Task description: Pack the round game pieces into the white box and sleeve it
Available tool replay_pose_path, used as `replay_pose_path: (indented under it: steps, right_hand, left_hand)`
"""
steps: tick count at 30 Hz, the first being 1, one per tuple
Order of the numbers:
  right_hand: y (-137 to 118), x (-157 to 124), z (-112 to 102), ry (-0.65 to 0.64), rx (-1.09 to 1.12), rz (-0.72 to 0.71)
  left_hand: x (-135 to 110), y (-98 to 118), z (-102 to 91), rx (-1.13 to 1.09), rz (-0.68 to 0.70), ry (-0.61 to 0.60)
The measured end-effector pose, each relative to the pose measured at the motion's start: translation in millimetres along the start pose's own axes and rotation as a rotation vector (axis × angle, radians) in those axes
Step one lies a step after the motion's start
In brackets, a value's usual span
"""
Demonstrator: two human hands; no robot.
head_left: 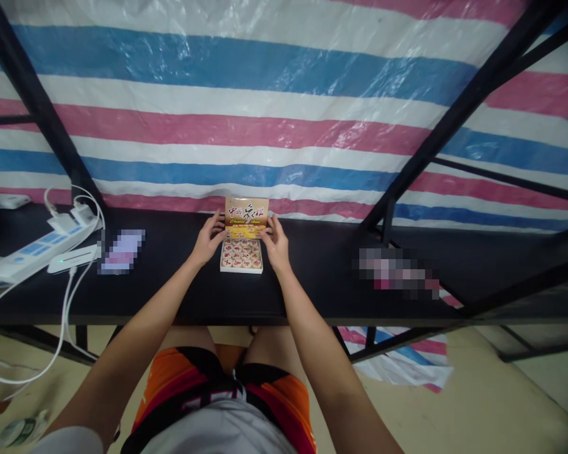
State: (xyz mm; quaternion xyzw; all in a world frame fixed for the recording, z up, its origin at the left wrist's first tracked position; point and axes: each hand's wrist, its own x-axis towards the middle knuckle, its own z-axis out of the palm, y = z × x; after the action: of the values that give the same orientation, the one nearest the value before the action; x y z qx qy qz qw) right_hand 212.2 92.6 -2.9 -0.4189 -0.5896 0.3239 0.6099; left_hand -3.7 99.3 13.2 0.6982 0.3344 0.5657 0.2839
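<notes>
A yellow-brown box lid (247, 219) printed "Chinese chess" is held up and tilted over the far side of an open white box. My left hand (210, 239) grips the lid's left edge between thumb and fingers, and my right hand (275, 243) grips its right edge. Below the lid, rows of round chess pieces (241, 254) with red characters lie in the white box tray (240, 271) on the black table. The far part of the tray is hidden behind the lid.
A white power strip (33, 252) with chargers and cables lies on the table (170, 296) at left, beside a white device (73, 258) and a blurred phone (122, 251). Another blurred item (397, 272) lies at right. Black metal posts (407, 170) frame a striped sheet (246, 135) behind.
</notes>
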Motion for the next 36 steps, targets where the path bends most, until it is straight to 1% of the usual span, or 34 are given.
replay_pose_path:
  steps: [3, 7, 11, 13, 15, 18, 20, 24, 27, 30, 34, 36]
  right_hand:
    - [0.9, 0.2, -0.4, 0.054, -0.035, -0.108]
    - [-1.8, -1.6, 0.0, 0.054, -0.053, -0.153]
    - [-7.7, -3.3, 0.5, 0.043, -0.079, -0.180]
    - [-8.5, -3.2, 0.4, 0.050, -0.106, -0.167]
    - [-6.5, -2.3, 0.4, 0.053, -0.138, -0.124]
    - [0.7, 0.0, 1.5, 0.056, -0.178, -0.066]
    - [6.8, 1.9, 2.5, 0.070, -0.189, -0.056]
    - [17.9, 6.6, 3.2, 0.118, -0.217, -0.058]
    - [23.6, 9.6, 2.5, 0.144, -0.276, -0.058]
    - [24.3, 9.7, 2.8, 0.094, -0.354, -0.064]
    - [17.4, 7.3, 4.0, -0.109, -0.534, 0.051]
    - [13.6, 6.8, 3.1, -0.179, -0.622, 0.105]
  left_hand:
    - [-0.8, 0.6, 0.1, 0.029, 0.014, 0.002]
    - [-1.0, 2.0, -1.0, 0.081, 0.029, 0.002]
    - [-0.6, 1.9, -1.7, 0.108, 0.023, -0.026]
    - [-0.4, -0.5, -1.3, 0.113, -0.009, -0.051]
    - [0.3, -4.4, -0.4, 0.144, -0.056, -0.062]
    - [2.8, -11.8, 2.0, 0.237, -0.119, -0.033]
    - [5.6, -16.6, 4.0, 0.252, -0.129, -0.010]
    - [10.4, -25.7, 7.6, 0.117, -0.119, -0.004]
    - [11.6, -32.4, 8.3, 0.081, -0.174, -0.014]
    - [12.3, -37.8, 6.3, 0.162, -0.270, -0.058]
    - [14.6, -42.3, 1.9, 0.138, -0.259, -0.057]
    - [14.9, -43.6, 0.7, 0.195, -0.292, -0.087]
